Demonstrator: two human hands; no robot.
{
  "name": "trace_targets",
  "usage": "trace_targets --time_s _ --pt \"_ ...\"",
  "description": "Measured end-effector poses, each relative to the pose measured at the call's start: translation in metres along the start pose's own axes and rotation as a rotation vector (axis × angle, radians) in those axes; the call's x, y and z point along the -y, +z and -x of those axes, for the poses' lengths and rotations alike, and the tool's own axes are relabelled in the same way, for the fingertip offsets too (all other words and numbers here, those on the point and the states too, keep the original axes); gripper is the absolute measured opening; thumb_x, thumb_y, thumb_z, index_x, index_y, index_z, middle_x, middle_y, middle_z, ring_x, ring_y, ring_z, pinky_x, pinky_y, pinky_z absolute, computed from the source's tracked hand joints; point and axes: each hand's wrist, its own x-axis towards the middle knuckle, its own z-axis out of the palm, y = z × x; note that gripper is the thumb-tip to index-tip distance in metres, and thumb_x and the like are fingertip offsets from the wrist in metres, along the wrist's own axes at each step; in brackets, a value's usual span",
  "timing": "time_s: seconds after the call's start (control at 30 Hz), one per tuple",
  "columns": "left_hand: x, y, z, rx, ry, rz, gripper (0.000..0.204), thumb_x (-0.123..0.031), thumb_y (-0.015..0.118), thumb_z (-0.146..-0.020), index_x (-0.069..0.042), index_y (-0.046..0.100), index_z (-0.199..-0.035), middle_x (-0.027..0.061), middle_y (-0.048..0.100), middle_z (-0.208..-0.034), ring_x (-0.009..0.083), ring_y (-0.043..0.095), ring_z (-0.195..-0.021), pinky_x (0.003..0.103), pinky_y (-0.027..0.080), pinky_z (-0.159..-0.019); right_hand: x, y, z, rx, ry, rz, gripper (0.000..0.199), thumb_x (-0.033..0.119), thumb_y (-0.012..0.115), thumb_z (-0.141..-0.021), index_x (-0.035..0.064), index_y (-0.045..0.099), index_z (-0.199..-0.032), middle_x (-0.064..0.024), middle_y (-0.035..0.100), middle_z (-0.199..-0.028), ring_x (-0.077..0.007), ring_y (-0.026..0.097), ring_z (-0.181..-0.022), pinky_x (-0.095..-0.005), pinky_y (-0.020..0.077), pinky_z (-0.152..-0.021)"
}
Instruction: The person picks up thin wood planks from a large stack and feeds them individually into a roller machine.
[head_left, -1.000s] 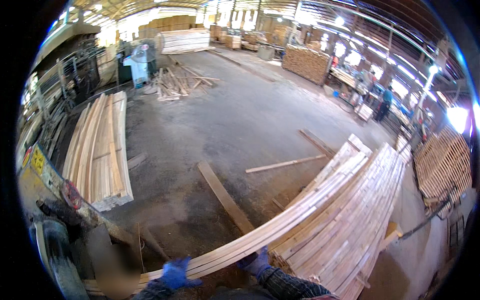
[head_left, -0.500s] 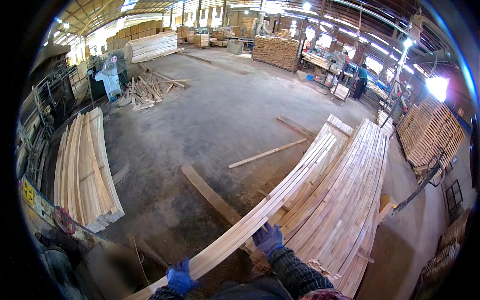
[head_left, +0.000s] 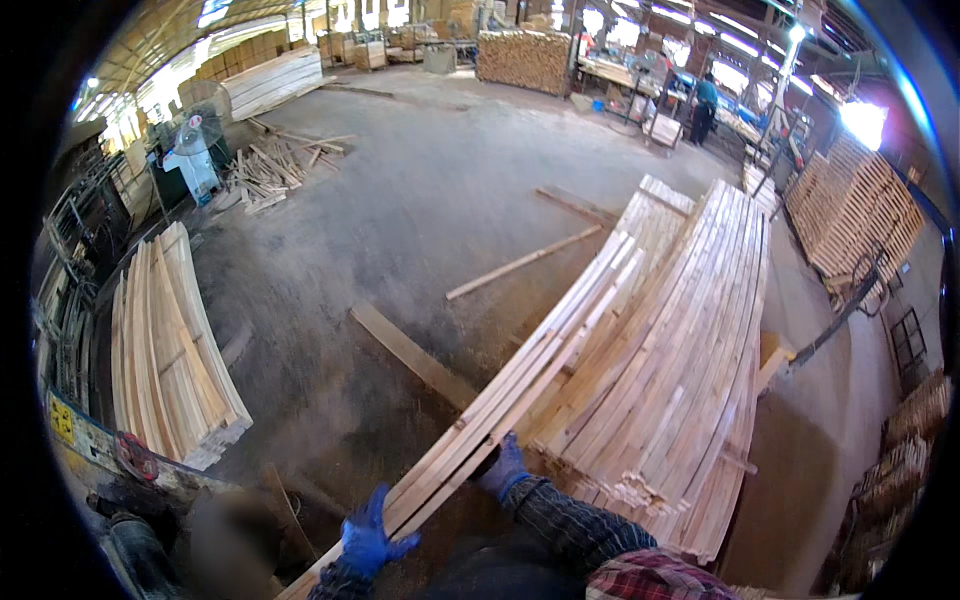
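Note:
My left hand point(head_left: 370, 538), in a blue glove, is wrapped around the near part of several long wooden strips point(head_left: 480, 423). My right hand point(head_left: 505, 470), also gloved in blue, grips the same strips from their right side, farther along; some of its fingers are hidden beneath the wood. These pale strips run from the lower left up toward the far right, with narrow gaps between some of them. Just right of them lies a large stack of similar strips point(head_left: 665, 360), its near ends close to my right forearm.
Another strip pile point(head_left: 170, 350) stands at the left, beside a machine edge with a yellow label point(head_left: 62, 420). A flat board point(head_left: 415, 355) and a thin strip point(head_left: 525, 262) lie on the floor. Scrap wood point(head_left: 275, 170) is heaped far left. A person point(head_left: 705, 108) stands far right.
The held strips have tilted and spread slightly apart, with gaps now showing. My right hand has moved a little left and lower along their side. The whole view has shifted slightly.

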Motion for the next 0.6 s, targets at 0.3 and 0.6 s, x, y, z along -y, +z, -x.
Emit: trace_targets --time_s 0.3,0.6 --pt "-0.052 0.051 -0.088 -0.174 0.243 -0.249 0.107 -0.043 0.079 -0.057 -0.012 0.025 -0.144 0.0212 0.049 -0.126 0.0373 0.052 -0.11 0.048 0.043 -0.093 -0.007 -0.014 0.07 -0.083 0.599 -0.031 0.052 0.049 0.047 -0.093 0.0103 0.05 -0.127 -0.0112 0.054 -0.129 -0.0259 0.051 -0.118 -0.0403 0.0398 -0.1" --pt "-0.029 0.019 -0.022 -0.028 0.138 -0.284 0.113 -0.026 0.084 -0.053 -0.009 0.021 -0.145 0.0193 0.051 -0.122 0.0376 0.053 -0.106 0.046 0.045 -0.091 0.085 -0.115 0.162 -0.423 0.251 0.11 0.047 0.039 0.05 -0.094 0.0107 0.046 -0.131 -0.0129 0.052 -0.132 -0.0286 0.05 -0.118 -0.0413 0.0421 -0.097"
